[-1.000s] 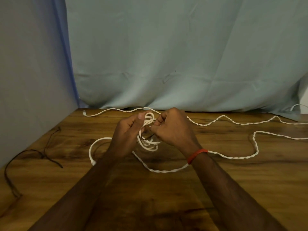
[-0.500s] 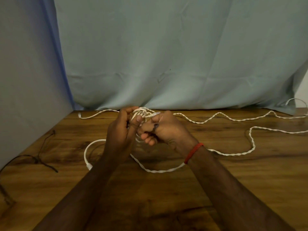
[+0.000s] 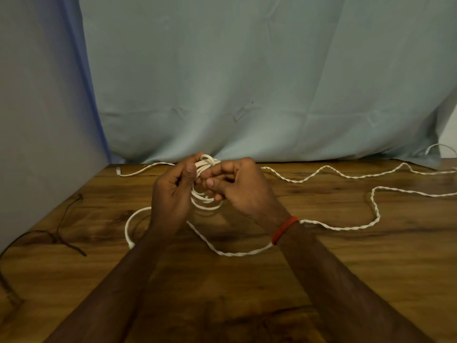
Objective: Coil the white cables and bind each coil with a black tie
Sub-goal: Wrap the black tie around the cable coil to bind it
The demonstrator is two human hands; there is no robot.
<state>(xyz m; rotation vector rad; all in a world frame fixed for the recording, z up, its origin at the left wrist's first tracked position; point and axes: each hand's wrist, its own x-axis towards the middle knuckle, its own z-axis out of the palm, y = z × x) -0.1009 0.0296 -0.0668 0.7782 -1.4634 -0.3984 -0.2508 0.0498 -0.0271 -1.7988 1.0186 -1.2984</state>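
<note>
A small coil of white cable hangs between my two hands above the wooden table. My left hand grips the coil's left side, thumb over the upper loops. My right hand pinches the coil's top from the right, fingers curled in front of it. Whatever black tie may be there is hidden by the fingers. A loose tail of the same cable curves down on the left. A long twisted white cable snakes over the table to the right edge.
Thin black ties lie at the table's left edge. A grey wall stands on the left and a pale blue cloth hangs behind the table. Another white cable end shows at the far right.
The black tie seen between my right fingers half a second ago is now hidden. My hands stay together at the coil, with the right fingers shifted over its top.
</note>
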